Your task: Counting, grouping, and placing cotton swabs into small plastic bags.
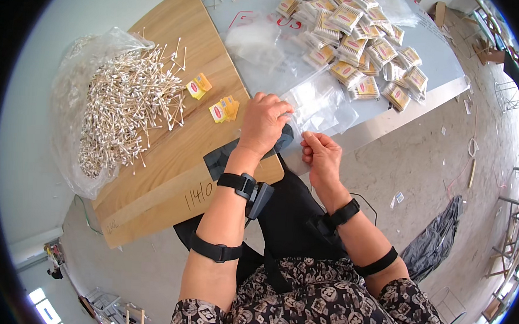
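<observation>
My left hand (pixel 263 122) is closed in a pinch at the near edge of the grey board, its fingertips on a clear plastic bag (pixel 295 126). Just right of it and nearer to me, my right hand (pixel 323 156) is also closed, thumb against forefinger, at the bag's other side. The thin film is hard to make out between the fingers. Beyond both hands lies a heap of flat clear bags (pixel 324 104). Two small piles of yellow cards, the nearer cards (pixel 224 109) and the farther cards (pixel 199 85), lie left of my left hand.
A large clear sack (pixel 69 102) spills loose cotton swabs (pixel 127 102) over the wooden table (pixel 171 157) at left. Filled swab packets (pixel 359 47) are heaped on the grey board (pixel 385 119). A dark pad (pixel 215 160) lies at the table's edge; black plastic (pixel 434 236) lies on the floor.
</observation>
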Motion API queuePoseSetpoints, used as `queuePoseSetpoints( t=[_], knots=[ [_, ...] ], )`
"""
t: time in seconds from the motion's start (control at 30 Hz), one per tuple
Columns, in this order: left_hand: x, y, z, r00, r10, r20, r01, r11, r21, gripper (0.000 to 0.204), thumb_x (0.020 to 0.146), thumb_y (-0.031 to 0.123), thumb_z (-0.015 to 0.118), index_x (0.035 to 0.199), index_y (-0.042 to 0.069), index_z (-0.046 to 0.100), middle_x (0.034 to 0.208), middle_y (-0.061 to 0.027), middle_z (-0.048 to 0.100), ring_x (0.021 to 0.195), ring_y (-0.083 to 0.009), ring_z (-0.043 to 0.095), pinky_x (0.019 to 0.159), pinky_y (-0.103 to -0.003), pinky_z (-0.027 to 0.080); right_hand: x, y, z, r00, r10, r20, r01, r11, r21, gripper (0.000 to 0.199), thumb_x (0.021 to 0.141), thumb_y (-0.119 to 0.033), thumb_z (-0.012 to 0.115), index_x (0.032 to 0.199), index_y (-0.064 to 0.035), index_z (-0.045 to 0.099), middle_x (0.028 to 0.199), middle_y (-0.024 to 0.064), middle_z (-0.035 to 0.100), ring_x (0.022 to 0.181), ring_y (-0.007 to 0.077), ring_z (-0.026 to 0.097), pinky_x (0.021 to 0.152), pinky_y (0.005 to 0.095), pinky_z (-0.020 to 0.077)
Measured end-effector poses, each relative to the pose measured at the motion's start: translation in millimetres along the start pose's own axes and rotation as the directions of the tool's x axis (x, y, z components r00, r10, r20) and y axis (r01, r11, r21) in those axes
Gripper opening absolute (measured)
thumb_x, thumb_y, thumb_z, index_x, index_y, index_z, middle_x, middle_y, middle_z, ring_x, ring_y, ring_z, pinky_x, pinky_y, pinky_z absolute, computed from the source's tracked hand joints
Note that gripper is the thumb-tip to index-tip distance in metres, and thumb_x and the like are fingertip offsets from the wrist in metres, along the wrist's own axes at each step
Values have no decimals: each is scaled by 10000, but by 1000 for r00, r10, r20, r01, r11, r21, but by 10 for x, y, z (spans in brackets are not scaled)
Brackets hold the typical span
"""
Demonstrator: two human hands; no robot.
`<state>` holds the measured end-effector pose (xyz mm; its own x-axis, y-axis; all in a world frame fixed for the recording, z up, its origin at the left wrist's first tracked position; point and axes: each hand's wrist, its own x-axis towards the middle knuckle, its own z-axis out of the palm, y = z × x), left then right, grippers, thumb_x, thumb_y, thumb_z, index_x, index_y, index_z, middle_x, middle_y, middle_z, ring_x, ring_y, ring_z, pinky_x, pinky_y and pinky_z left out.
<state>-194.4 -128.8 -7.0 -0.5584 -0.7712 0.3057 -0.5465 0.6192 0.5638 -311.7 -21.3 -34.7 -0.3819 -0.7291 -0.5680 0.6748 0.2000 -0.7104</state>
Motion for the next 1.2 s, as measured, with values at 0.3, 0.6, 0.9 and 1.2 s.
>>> queuePoseSetpoints(
  t=[0.3, 0.6, 0.9, 1.2],
  knots=[
    [-282, -154, -341, 954, -272, 125, 299, 885, -356, 124, 781, 21, 642, 896, 4, 687, 822, -68, 643, 774, -164, 614, 657, -323, 485, -314, 112, 206, 986, 29, 161, -24, 999, -32, 73, 828, -57, 728, 817, 0, 684, 678, -7, 606, 563, 52, 475, 506, 203, 380],
    [-303, -195, -473, 958, -243, 153, 253, 966, -48, 134, 841, 120, 641, 849, -8, 676, 731, -117, 622, 742, -255, 605, 694, -371, 471, -362, 391, 328, 988, -114, 102, 136, 961, -239, 142, 808, -58, 730, 730, 15, 637, 779, 16, 593, 688, 101, 508, 622, 257, 418],
    [-478, -236, -515, 940, -327, 99, 301, 930, 211, 128, 826, 199, 675, 789, 76, 680, 992, -102, 595, 1047, -347, 513, 877, -501, 400, -423, 531, 429, 923, -354, 152, 372, 719, -588, 262, 744, -124, 732, 635, 35, 555, 880, 122, 498, 854, 253, 512, 767, 349, 432],
    [-720, -75, -489, 953, -240, -184, 262, 960, 103, 162, 731, 33, 713, 856, 71, 617, 934, -84, 592, 942, -335, 518, 830, -440, 440, -378, 526, 376, 920, -335, 204, 383, 658, -648, 248, 730, -145, 750, 640, 27, 595, 884, 136, 517, 854, 290, 531, 791, 368, 446]
  ],
)
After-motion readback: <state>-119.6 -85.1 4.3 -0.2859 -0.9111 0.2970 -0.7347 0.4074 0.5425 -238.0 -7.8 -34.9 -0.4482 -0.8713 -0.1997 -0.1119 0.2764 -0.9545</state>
